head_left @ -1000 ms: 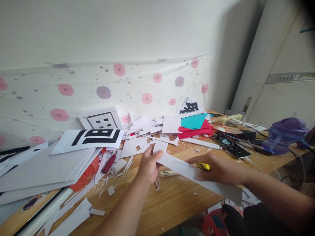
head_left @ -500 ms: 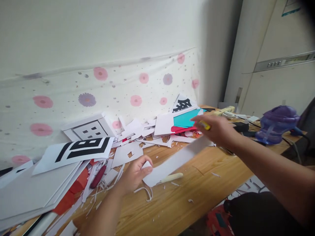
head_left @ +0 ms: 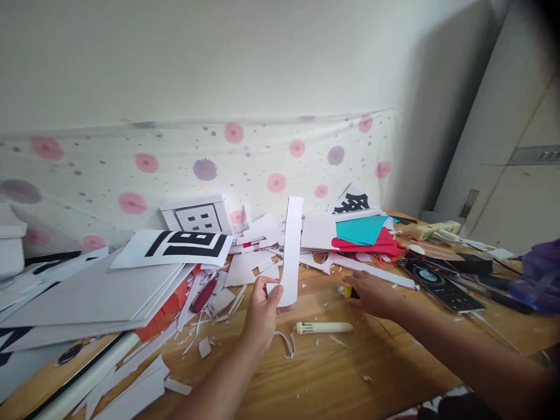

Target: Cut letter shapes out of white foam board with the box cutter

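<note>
Pale wall (head_left: 245,58) rises behind a soft, wrinkled flower-printed sheet (head_left: 251,154), and below it spreads the smooth, warm-grained wooden table (head_left: 324,379), strewn with curled and angular white scraps. With my left hand (head_left: 261,303) I have the lower end of a long white strip (head_left: 292,245) pinched between thumb and fingers, so it stands nearly upright above the litter; gripping it low seems to leave most of its length free, and it looks stiff enough to stay up with only a slight bend near my thumb. My right hand (head_left: 370,294) is low over the wood, fingertips at a small yellow-handled tool (head_left: 348,291); the blur and my own fingers hide whether I am clamped on it or merely touching it, so I cannot tell. Between and below my hands lies a rounded, cream-coloured pen (head_left: 324,328), beside a thin looped offcut (head_left: 286,344). To the left, flat boards (head_left: 109,297) are stacked edge over edge, apparently serving as a rest for a limp printed sheet (head_left: 175,249) with bold black strokes. To the right, a flat turquoise sheet (head_left: 361,228) overlaps crumpled red sheets (head_left: 370,247), and a glossy black phone (head_left: 431,275) lies face up, perhaps so its screen can be seen.
</note>
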Available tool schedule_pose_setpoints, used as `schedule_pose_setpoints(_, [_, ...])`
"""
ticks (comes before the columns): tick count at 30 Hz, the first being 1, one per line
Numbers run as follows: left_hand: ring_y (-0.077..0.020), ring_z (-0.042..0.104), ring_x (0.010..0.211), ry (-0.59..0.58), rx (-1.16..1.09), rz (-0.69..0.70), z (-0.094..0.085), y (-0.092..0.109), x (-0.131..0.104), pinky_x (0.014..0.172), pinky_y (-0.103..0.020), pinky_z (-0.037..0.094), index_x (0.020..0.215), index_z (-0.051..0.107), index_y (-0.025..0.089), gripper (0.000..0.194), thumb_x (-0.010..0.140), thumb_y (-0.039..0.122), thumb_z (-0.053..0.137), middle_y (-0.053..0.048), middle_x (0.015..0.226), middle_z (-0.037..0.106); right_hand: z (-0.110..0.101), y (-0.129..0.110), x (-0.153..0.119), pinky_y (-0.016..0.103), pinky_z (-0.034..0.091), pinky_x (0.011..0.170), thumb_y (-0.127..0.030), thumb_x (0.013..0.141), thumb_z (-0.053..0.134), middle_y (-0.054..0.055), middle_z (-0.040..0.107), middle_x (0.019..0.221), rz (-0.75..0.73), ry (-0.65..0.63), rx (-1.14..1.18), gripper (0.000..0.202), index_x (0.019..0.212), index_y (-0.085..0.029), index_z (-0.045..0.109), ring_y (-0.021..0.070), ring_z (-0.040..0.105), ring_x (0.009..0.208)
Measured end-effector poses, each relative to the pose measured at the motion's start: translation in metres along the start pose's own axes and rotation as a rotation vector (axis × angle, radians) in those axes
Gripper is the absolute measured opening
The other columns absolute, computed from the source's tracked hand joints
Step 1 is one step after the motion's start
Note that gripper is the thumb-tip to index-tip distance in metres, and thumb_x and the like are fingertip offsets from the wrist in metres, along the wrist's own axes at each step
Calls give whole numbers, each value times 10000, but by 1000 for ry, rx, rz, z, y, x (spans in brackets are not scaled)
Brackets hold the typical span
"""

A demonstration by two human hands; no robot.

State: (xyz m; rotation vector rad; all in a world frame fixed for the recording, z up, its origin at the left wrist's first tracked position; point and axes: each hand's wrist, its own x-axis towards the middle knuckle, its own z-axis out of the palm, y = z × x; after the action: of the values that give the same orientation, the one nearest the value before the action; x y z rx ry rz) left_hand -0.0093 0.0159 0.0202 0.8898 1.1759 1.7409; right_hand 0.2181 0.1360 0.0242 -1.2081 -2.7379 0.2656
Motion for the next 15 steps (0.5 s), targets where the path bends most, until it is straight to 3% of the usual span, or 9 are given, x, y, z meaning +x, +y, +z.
schedule_pose_setpoints(3, [-166, 606, 692, -47, -33, -21, 6, 0, -9, 607, -331, 522, 863, 410, 221, 331, 739, 388, 667, 18, 786, 583, -14, -30, 4, 404, 394, 878, -451, 793, 541, 181, 559, 1197, -34, 137, 242, 573, 1263, -128, 483, 293, 522, 1081])
schedule_pose_setpoints(5, [-155, 591, 670, -93, -36, -36, 11, -2, -15, 605, -313, 510, 835, 409, 221, 299, 759, 384, 648, 23, 746, 585, -17, -56, 8, 344, 448, 769, -484, 791, 547, 128, 621, 1056, -56, 196, 625, 620, 1290, -134, 431, 217, 593, 894])
schedule_pose_setpoints(7, [-126, 555, 606, -159, -30, -38, 14, -6, -20, 565, -251, 467, 796, 414, 216, 288, 761, 377, 651, 33, 691, 578, -16, -79, 13, 285, 445, 633, -471, 770, 579, 56, 635, 843, -78, 206, 892, 506, 1148, -140, 514, 163, 582, 704])
schedule_pose_setpoints(10, [-90, 496, 536, -256, -22, -43, 18, -9, -24, 510, -194, 383, 733, 442, 193, 305, 719, 352, 702, 38, 626, 549, -13, -98, 17, 233, 396, 558, -411, 703, 662, -6, 562, 694, -38, 234, 1111, 309, 827, -150, 551, 113, 510, 614])
schedule_pose_setpoints(15, [-131, 568, 579, -372, -175, -233, 16, -1, -25, 534, -238, 443, 1019, 519, 189, 372, 733, 370, 675, -29, 758, 630, -9, -104, 8, 199, 347, 440, -384, 706, 664, -44, 517, 646, -41, 87, 1332, 276, 790, -172, 507, 72, 436, 489])
